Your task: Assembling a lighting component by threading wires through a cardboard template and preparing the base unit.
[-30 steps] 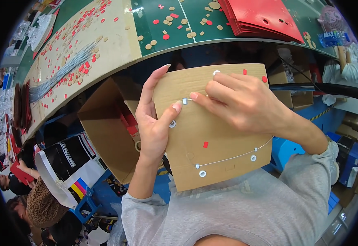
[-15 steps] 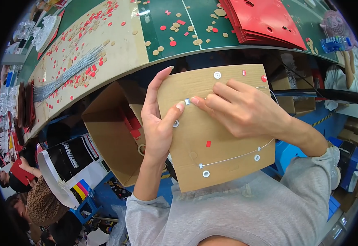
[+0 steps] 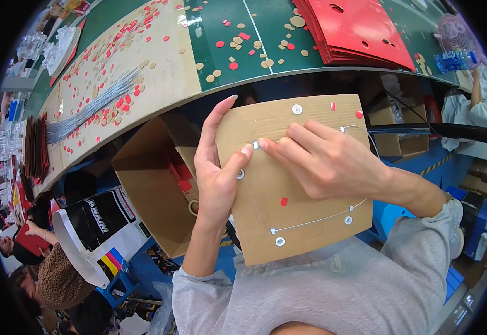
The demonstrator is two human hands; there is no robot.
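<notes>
A brown cardboard panel [image 3: 254, 195] is in front of my chest, tilted slightly. My left hand [image 3: 214, 181] grips its left edge, fingers behind and thumb on the face. The thumb tip lies beside a small white clip [image 3: 256, 144]. From the other side my right hand [image 3: 333, 167] has its fingers curled, with thumb and forefinger pinched at the same clip, where a thin wire runs under the hand. That wire [image 3: 310, 224] loops past the panel's right edge and along its lower part through more clips. Several white round snap fasteners [image 3: 296, 109] dot the face, with a few red scraps [image 3: 283, 201].
Beyond the panel stands a green table [image 3: 221, 50] strewn with red and brown punched bits. It bears a bundle of metal wires [image 3: 93, 106] and stacked red sheets [image 3: 366, 33]. An open carton [image 3: 154, 201] sits at left, near a white-and-black bag [image 3: 101, 223]. Other people work at far left.
The panel and both hands have dropped slightly in view. A clip at the upper right now shows beside my right hand. Both hands keep their places at the left clip.
</notes>
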